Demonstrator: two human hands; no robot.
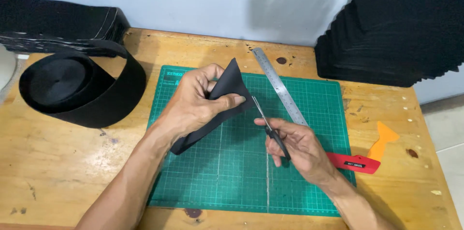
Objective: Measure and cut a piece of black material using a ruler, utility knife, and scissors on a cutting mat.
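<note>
1. The left hand [195, 106] is clamped on a folded black strip [227, 94], lifting it above the green cutting mat [309, 181].
2. The right hand [297, 148] grips black-handled scissors [270, 126], whose blades touch the strip's edge.
3. A steel ruler [280, 87] lies on the mat just beside the scissors.
4. A black roll [79, 87] sits on the table [63, 162] to the left.
</note>
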